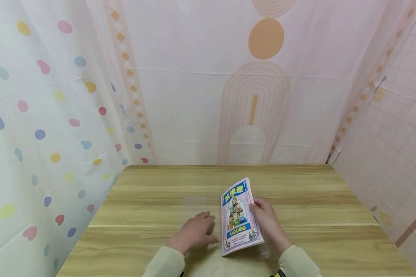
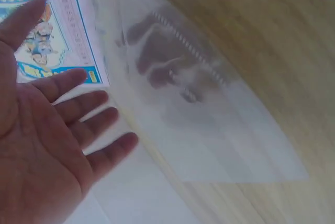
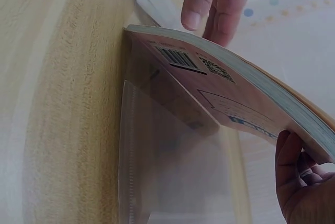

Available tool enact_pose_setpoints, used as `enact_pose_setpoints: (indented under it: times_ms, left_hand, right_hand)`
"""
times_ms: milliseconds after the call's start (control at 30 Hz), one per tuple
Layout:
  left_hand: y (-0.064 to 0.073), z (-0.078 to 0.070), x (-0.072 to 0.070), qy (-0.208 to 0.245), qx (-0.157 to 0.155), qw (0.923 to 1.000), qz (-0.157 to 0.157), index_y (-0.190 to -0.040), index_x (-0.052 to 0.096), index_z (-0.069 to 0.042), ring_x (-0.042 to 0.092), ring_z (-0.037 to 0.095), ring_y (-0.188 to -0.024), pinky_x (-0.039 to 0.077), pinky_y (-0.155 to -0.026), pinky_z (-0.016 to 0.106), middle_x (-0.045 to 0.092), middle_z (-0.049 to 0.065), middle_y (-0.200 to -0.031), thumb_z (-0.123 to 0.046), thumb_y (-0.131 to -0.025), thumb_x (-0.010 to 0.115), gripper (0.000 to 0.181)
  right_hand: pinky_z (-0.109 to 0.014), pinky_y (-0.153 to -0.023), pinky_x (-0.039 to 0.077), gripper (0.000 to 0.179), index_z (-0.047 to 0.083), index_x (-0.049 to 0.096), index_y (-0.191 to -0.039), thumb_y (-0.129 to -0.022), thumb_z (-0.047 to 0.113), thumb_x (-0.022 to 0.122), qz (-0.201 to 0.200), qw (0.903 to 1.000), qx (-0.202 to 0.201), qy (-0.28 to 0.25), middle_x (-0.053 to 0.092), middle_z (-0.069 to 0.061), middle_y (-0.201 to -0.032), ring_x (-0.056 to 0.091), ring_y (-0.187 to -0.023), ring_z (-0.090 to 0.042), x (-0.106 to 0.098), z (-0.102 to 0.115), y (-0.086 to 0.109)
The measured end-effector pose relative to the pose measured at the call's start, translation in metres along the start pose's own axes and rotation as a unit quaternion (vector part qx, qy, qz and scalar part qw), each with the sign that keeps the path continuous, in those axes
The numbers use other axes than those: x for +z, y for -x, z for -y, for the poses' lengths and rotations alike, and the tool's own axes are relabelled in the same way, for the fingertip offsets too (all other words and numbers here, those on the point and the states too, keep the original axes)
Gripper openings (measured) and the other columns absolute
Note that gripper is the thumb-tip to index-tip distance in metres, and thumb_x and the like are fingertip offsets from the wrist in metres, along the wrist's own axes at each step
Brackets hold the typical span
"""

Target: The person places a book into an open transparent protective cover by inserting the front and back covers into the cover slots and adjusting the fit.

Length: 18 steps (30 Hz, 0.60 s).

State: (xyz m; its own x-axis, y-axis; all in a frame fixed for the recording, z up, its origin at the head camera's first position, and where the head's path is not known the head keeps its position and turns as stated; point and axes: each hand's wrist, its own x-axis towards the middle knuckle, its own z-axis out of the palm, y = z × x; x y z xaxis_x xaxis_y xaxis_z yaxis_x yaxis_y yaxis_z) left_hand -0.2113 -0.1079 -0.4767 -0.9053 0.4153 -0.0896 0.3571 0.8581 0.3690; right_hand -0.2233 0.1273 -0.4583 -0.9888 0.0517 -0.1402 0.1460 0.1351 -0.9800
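Gripping the book (image 1: 238, 217) by its edge, the right hand (image 1: 267, 220) apparently positions it (head). Left wrist: left hand (image 2: 44, 135) spread, clear sleeve (image 2: 246, 140) beyond. Right wrist: sleeve beneath the gripped book; next likely calls for careful alignment.

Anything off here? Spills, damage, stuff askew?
Nothing stands out. The pink-and-blue illustrated paperback book is tilted above the clear plastic sheet on the wood-grain tabletop, but the right hand grips it, so that looks like ordinary handling. No spill or tear visible.
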Motion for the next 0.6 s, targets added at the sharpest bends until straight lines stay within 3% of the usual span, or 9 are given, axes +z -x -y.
enact_pose_setpoints:
  times_ms: [200,600]
  left_hand:
    - [-0.003,-0.006,0.009,-0.003,0.031,0.9992,0.027,-0.145,0.049,-0.007,0.038,0.035,-0.14,0.031,-0.112,0.053,0.043,0.015,-0.151,-0.06,-0.075,0.077,0.092]
    - [0.0,-0.015,0.017,-0.045,0.047,0.9965,0.053,-0.148,0.047,-0.014,0.038,0.029,-0.14,0.033,-0.112,0.048,0.042,0.006,-0.153,-0.058,-0.074,0.079,0.091]
  right_hand:
    - [-0.034,-0.068,0.056,0.037,-0.007,0.053,-0.133,-0.104,0.015,0.045,0.004,1.0,0.002,-0.003,0.066,-0.016,-0.101,0.067,-0.078,-0.021,-0.001,-0.002,0.0]
    - [-0.033,-0.07,0.055,0.038,-0.004,0.053,-0.137,-0.104,0.013,0.043,0.004,0.9999,0.009,-0.011,0.065,-0.015,-0.101,0.066,-0.08,-0.021,-0.003,-0.009,-0.002]
